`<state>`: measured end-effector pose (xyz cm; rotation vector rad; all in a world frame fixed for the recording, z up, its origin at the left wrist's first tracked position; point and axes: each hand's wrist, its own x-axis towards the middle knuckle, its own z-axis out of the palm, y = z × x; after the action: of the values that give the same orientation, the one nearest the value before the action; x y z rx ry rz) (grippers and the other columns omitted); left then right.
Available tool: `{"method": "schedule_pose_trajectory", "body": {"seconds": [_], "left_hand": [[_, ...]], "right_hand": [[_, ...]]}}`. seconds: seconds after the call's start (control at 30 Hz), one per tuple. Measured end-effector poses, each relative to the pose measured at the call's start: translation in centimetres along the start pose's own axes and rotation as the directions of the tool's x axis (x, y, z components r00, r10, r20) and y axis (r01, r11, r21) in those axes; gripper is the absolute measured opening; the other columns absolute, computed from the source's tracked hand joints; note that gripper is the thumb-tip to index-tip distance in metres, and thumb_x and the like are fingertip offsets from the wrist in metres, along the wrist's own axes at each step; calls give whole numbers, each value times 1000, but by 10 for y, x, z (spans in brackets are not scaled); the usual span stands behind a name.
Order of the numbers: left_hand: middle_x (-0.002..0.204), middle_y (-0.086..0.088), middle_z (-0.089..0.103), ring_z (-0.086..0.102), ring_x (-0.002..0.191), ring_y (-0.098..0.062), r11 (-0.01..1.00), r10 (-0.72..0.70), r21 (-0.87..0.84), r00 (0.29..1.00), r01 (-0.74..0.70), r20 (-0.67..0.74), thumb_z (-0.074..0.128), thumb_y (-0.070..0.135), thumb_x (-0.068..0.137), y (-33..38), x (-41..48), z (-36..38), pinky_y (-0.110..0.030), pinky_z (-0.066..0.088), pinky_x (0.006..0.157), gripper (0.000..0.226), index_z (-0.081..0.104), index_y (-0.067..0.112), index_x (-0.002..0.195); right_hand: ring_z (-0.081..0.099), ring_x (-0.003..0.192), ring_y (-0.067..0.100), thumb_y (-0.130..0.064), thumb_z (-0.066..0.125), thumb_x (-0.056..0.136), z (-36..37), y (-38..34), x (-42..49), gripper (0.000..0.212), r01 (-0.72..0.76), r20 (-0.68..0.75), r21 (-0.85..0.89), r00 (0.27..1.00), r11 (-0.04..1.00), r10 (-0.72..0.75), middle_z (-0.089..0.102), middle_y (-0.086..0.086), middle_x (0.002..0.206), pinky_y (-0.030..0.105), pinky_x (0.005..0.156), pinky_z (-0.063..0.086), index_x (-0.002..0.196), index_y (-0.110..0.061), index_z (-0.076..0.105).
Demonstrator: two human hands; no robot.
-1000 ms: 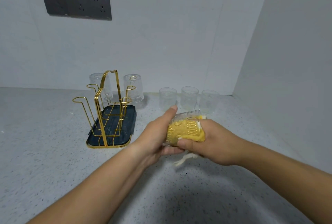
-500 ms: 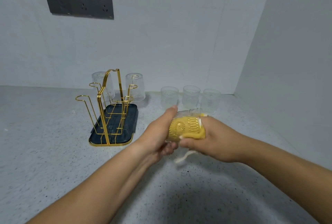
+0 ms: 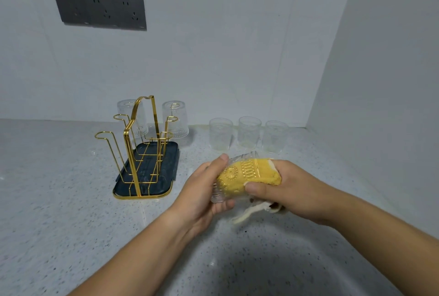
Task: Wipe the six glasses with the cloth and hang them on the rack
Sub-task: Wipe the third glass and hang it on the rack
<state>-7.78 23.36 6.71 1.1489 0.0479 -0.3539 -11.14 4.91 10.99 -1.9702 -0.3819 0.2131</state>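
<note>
My left hand [image 3: 202,191] grips a clear patterned glass [image 3: 234,177] lying on its side above the counter. A yellow cloth [image 3: 268,172] is stuffed inside it and held by my right hand [image 3: 289,189], whose thumb presses on the glass. The cloth's white loop [image 3: 247,213] hangs below. The gold wire rack [image 3: 140,143] on its dark tray [image 3: 171,160] stands to the left, with two glasses upside down on its far pegs [image 3: 131,115] [image 3: 175,117]. Three upright glasses [image 3: 220,133] [image 3: 249,132] [image 3: 275,136] stand in a row behind my hands.
The speckled grey counter [image 3: 59,200] meets white walls at the back and right, forming a corner. A dark socket panel [image 3: 99,8] is on the back wall. The rack's near pegs [image 3: 104,134] carry nothing.
The glass has turned a little in my hands, with the cloth showing deeper inside it. The view has shifted slightly; rack and standing glasses have not moved.
</note>
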Motion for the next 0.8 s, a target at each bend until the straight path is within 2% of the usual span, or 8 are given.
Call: {"method": "schedule_pose_trajectory", "body": {"seconds": [0.13, 0.23, 0.33, 0.43, 0.57, 0.63, 0.7, 0.8], "left_hand": [[123, -18, 72, 73, 94, -28, 996, 44, -76, 994, -52, -101, 69, 46, 92, 4, 0, -4, -29, 58, 51, 54, 61, 9, 131], [132, -15, 63, 66, 118, -32, 986, 134, -81, 978, -149, -163, 67, 45, 95, 7, -1, 1, -29, 57, 53, 45, 59, 11, 122], [107, 2, 64, 67, 92, -13, 968, 226, -73, 964, -238, -142, 62, 42, 98, 9, -5, 7, -27, 56, 52, 31, 58, 14, 111], [87, 10, 67, 68, 65, 5, 956, 277, -58, 953, -286, -123, 60, 40, 100, 9, -8, 10, -27, 58, 53, 26, 55, 15, 106], [108, 4, 62, 68, 77, 4, 935, 350, 1, 926, -354, -142, 63, 35, 98, 7, -13, 16, -30, 59, 54, 30, 57, 10, 115], [112, 0, 61, 68, 84, -1, 920, 391, 33, 909, -391, -141, 64, 33, 98, 7, -14, 18, -28, 57, 53, 30, 57, 10, 116], [115, -4, 62, 68, 87, -2, 914, 406, 56, 904, -402, -134, 64, 33, 98, 7, -14, 19, -26, 56, 53, 30, 56, 12, 117], [117, -8, 63, 66, 97, -14, 922, 388, 52, 913, -384, -126, 64, 34, 97, 6, -13, 17, -29, 57, 57, 26, 56, 16, 114]], "right_hand": [[66, 66, 5, -28, 73, 88, 4, 10, -10, 7, 86, -328, 47, 942, 995, -66, 75, 3, 77, 17, 59, 50, 92, -23, 71], [68, 74, 1, -41, 80, 85, 13, 21, -13, 40, 173, -291, 126, 948, 977, -131, 74, -11, 83, 17, 65, 51, 115, -20, 65], [67, 101, 19, -72, 60, 85, 19, 26, -9, 72, 204, -210, 487, 971, 849, -113, 72, 5, 113, 35, 90, 48, 129, -15, 63], [64, 125, 24, -52, 27, 101, 18, 21, -1, 64, 156, -220, 643, 975, 750, -15, 68, 13, 134, 43, 105, 44, 133, -11, 64], [63, 87, 34, -27, 66, 92, 17, 20, 6, 28, 151, -315, 596, 947, 789, 57, 69, 23, 107, 48, 84, 50, 113, -10, 75], [72, 83, 29, -28, 75, 83, 15, 20, 8, 46, 169, -316, 585, 948, 793, 31, 73, 22, 104, 39, 77, 60, 120, -2, 68], [75, 92, 36, -40, 85, 75, 12, 22, 9, 58, 189, -291, 516, 956, 836, -36, 75, 25, 107, 44, 86, 61, 117, -2, 71], [75, 74, 23, -39, 82, 78, 10, 17, 8, 47, 193, -298, 435, 952, 879, -62, 77, 18, 89, 31, 71, 62, 106, -1, 75]]}}
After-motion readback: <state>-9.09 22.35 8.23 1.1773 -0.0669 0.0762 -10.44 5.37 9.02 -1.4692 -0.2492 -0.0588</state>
